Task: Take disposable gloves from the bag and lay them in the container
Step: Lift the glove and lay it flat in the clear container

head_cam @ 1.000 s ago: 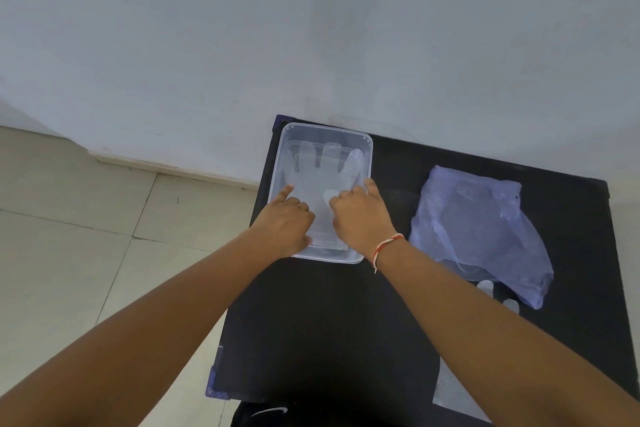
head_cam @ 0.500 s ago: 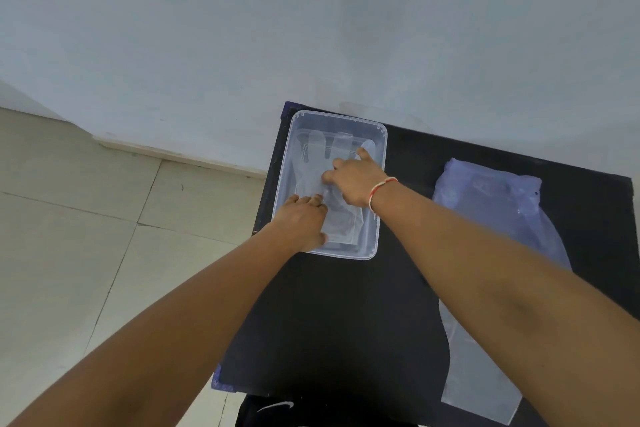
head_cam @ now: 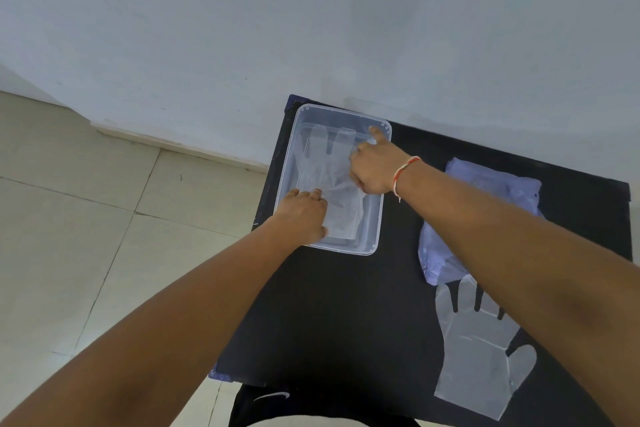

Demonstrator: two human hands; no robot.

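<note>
While our left hand [head_cam: 304,217] and right hand [head_cam: 372,168] press flat, fingers spread, on the glove [head_cam: 330,180] in the container [head_cam: 372,236], another glove [head_cam: 481,350] (flat) lies on the table [head_cam: 346,315].

black table [head_cam: 346,315] occupies the lower right of the frame, its far edge against the wall. lying directly on it: a clear plastic container [head_cam: 375,229] at upper left, a pale purple bag [head_cam: 485,184] at right, and one flat transparent glove [head_cam: 481,357] at lower right, its fingertips touching the bag.
</note>
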